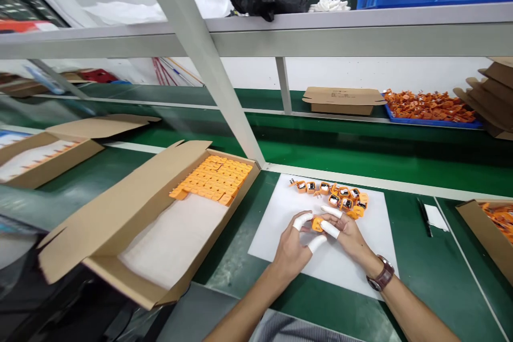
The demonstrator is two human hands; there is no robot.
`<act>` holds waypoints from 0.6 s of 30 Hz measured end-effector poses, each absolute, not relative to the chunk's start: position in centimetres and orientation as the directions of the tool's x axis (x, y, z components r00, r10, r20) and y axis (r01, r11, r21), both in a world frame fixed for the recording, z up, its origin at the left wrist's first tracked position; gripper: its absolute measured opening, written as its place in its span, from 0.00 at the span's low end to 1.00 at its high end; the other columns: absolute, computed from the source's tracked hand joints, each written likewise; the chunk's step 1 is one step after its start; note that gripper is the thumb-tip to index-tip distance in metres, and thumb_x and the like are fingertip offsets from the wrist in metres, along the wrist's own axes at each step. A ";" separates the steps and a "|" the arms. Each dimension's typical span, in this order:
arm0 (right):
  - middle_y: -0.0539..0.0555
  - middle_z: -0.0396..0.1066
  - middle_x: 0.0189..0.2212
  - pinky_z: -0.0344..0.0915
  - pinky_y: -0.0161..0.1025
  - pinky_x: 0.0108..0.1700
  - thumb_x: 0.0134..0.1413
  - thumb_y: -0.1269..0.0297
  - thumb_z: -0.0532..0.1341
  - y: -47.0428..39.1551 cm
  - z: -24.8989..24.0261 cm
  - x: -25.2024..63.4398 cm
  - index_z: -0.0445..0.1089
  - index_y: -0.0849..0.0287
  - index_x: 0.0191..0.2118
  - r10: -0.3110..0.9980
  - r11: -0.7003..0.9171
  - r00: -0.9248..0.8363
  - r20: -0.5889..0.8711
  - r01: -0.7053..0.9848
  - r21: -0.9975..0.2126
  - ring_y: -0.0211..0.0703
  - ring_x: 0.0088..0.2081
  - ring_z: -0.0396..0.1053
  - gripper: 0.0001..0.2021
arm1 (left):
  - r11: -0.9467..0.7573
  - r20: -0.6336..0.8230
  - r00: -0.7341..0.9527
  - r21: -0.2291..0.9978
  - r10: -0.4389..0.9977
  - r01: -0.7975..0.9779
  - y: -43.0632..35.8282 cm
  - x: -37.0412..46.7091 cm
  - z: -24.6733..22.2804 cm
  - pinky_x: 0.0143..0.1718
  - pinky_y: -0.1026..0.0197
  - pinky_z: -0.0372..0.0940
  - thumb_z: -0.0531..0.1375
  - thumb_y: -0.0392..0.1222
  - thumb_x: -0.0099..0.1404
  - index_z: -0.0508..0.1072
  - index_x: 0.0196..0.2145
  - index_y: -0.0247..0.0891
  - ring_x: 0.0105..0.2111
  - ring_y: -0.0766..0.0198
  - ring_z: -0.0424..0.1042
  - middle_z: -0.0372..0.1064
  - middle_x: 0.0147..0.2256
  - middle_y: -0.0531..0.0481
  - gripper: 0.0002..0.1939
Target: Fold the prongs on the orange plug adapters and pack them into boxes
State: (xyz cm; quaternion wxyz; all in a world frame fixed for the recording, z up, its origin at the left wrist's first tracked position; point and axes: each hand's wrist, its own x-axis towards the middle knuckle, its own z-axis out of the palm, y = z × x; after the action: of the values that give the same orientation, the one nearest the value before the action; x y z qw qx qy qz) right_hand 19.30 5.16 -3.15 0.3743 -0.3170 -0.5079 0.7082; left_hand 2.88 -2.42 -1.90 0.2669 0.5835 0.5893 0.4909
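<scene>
An orange plastic part (pixel 317 224) is held between the fingertips of both hands, above a white sheet (pixel 272 230). My left hand (pixel 294 243) grips its left side, with white covers on thumb and index finger. From the right, my right hand (pixel 347 232) pinches the same part; its fingers wear white covers too, and a brown watch is on the wrist. Just beyond the hands lie several orange parts with black and white insides (pixel 347 203) in a loose cluster on the sheet.
An open cardboard box (pixel 240 189) at the left holds rows of flat orange parts (pixel 218 176) and white paper. A black pen (pixel 425 218) lies right of the sheet, near a box of orange pieces (pixel 481 230). Across the back is a blue tray (pixel 436 123) of orange parts.
</scene>
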 end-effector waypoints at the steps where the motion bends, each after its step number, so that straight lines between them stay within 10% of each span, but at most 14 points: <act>1: 0.58 0.80 0.43 0.73 0.50 0.49 0.50 0.53 0.72 5.2 -3.2 19.3 0.71 0.56 0.52 0.852 -0.203 -0.519 -0.068 -0.208 -0.957 0.49 0.44 0.78 0.24 | -0.155 0.256 -0.181 0.887 0.950 0.436 -2.4 3.2 -2.0 0.46 0.51 0.75 0.69 0.41 0.59 0.68 0.54 0.43 0.45 0.55 0.77 0.71 0.52 0.44 0.26; 18: 0.56 0.78 0.44 0.74 0.47 0.46 0.54 0.51 0.69 4.7 -4.4 18.9 0.69 0.54 0.56 0.813 -0.118 -0.583 -0.001 -0.163 -0.979 0.44 0.41 0.76 0.26 | 0.072 -0.072 0.012 0.990 0.997 -0.118 -0.5 0.8 -2.0 0.54 0.44 0.72 0.71 0.47 0.56 0.82 0.40 0.39 0.48 0.47 0.79 0.79 0.48 0.42 0.15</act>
State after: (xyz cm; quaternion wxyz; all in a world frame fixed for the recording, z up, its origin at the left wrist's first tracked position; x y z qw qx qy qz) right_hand 18.95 4.69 -4.37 0.3538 -0.2889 -0.5619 0.6896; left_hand 0.77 -0.52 -1.97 0.5484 0.4530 0.4852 0.5086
